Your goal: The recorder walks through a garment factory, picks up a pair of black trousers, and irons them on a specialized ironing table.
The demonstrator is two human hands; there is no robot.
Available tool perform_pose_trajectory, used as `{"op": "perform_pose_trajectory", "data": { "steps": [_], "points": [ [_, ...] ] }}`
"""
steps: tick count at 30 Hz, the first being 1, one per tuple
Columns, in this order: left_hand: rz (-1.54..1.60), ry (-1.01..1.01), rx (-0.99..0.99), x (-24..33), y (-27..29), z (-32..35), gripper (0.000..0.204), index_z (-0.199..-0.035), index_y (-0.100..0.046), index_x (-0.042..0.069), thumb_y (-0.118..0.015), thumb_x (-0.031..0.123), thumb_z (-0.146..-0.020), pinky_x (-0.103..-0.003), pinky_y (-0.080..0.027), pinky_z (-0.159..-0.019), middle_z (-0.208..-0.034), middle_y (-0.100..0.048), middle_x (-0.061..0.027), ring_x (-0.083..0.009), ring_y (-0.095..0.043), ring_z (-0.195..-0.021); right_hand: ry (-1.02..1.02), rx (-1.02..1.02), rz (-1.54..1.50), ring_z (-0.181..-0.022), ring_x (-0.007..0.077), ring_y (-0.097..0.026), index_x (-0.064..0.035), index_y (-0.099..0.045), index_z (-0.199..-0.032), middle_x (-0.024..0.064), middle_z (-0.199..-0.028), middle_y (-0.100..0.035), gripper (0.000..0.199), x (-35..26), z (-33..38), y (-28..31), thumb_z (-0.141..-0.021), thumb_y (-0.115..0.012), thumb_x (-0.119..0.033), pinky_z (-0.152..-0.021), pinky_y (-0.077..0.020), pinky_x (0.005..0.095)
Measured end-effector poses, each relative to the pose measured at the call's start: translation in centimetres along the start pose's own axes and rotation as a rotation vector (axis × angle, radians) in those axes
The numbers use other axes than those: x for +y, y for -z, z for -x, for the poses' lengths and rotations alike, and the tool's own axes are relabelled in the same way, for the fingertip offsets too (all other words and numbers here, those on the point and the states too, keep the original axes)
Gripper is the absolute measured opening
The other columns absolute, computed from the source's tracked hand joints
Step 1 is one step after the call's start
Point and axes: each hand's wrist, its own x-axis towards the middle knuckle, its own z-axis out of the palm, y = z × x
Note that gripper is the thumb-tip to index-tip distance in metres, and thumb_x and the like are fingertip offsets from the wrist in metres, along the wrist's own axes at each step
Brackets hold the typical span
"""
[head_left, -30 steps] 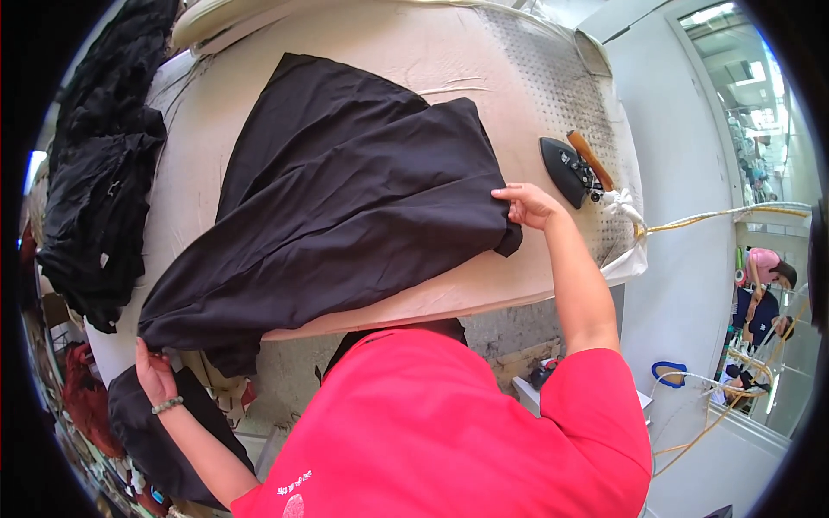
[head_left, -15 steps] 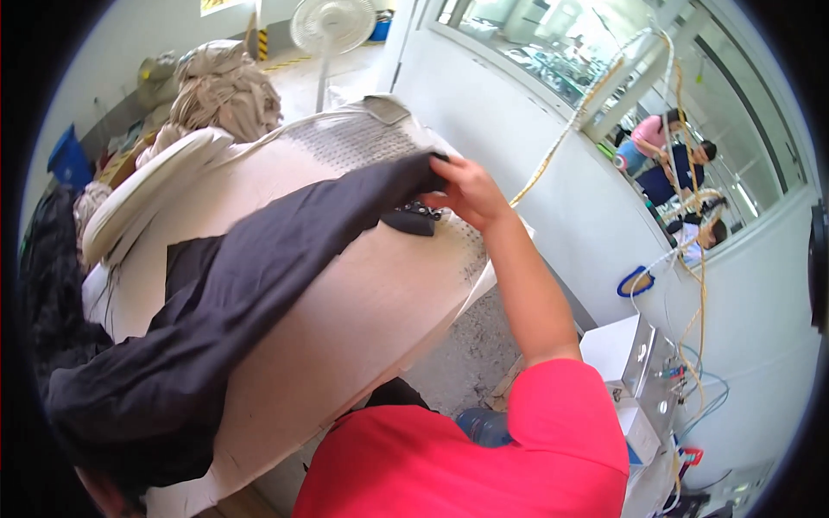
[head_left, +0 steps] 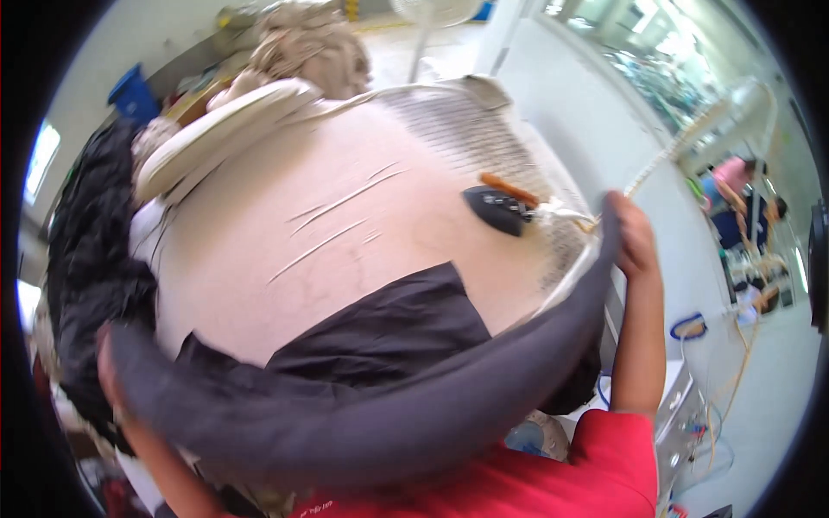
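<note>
A length of dark fabric point(head_left: 363, 423), whose garment kind I cannot make out, is stretched between my two hands along the near side of a padded ironing table point(head_left: 259, 224). My right hand point(head_left: 635, 237) is closed on its raised right end, beside the table's right edge. At the far left, my left hand point(head_left: 110, 371) grips the other end, partly blurred and cut by the cloth. Part of the fabric's middle lies on the table's near edge. An iron point(head_left: 496, 211) with an orange-brown handle rests on the right of the table, apart from both hands.
A sleeve-shaped padded board point(head_left: 229, 129) stands along the table's left side. Black cloth point(head_left: 95, 259) hangs at the left, and beige fabric point(head_left: 311, 47) is heaped behind. A pale hose or cord point(head_left: 661, 155) runs from the iron's side up the right wall.
The fabric has swung from lying diagonally across the table to stretching along its near side. My right hand moved right, and my left hand has come into clearer view. The view has shifted.
</note>
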Motion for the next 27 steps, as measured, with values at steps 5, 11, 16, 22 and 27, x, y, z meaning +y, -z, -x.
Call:
{"op": "perform_pose_trajectory", "data": {
  "steps": [5,11,16,22,27],
  "points": [
    [1.740,0.429,0.264,-7.1,3.3,-17.1,0.039,-0.117,-0.062,0.000,-0.052,0.035,-0.102,-0.036,-0.051,-0.094,-0.113,-0.067,-0.0103,-0.0212,-0.064,-0.103,0.444,-0.327,0.832,-0.060,0.0140,-0.058,-0.0056,-0.069,-0.090,0.0058,-0.077,-0.067,0.029,-5.4,-17.8,-10.4,-0.094,-0.059,-0.033,-0.057,-0.0487,0.0277],
    [1.330,0.548,-0.069,-8.3,4.5,-20.8,0.034,-0.126,-0.064,0.004,-0.052,0.023,-0.101,-0.026,-0.051,-0.072,-0.118,-0.066,-0.0077,-0.0159,-0.066,-0.094,0.108,-0.236,0.704,-0.062,0.0100,-0.051,-0.0121,-0.067,-0.089,-0.0008,-0.074,-0.056,0.027,-6.7,-26.3,-14.5,-0.087,-0.071,-0.039,-0.051,-0.0450,0.0245],
    [1.076,0.650,-0.098,-1.1,-0.8,-13.2,0.031,-0.110,-0.071,0.013,-0.062,0.038,-0.095,-0.019,-0.038,-0.049,-0.087,-0.063,0.0063,-0.0036,-0.055,-0.066,-0.026,-0.282,0.763,-0.054,0.0146,-0.050,-0.0084,-0.062,-0.081,0.0026,-0.069,-0.053,0.026,1.2,-24.1,-15.1,-0.086,-0.072,-0.031,-0.046,-0.0463,0.0281],
    [1.232,0.845,-0.129,-6.6,-9.1,3.6,0.027,-0.114,-0.068,0.007,-0.063,0.027,-0.097,-0.023,-0.049,-0.074,-0.102,-0.066,0.0027,-0.0064,-0.061,-0.089,-0.198,-0.395,0.757,-0.056,0.0108,-0.060,-0.0033,-0.067,-0.089,0.0023,-0.074,-0.064,0.031,12.7,-14.0,-10.3,-0.095,-0.063,-0.033,-0.042,-0.0494,0.0268],
    [1.144,0.939,-0.211,-8.0,-14.7,14.4,0.019,-0.105,-0.067,0.009,-0.063,0.027,-0.098,-0.025,-0.046,-0.078,-0.097,-0.064,0.0040,-0.0064,-0.059,-0.089,-0.381,-0.425,0.707,-0.069,0.0093,-0.061,-0.0061,-0.064,-0.085,-0.0005,-0.079,-0.062,0.026,23.2,-6.5,-3.6,-0.096,-0.062,-0.030,-0.053,-0.0570,0.0291]
  ]
}}
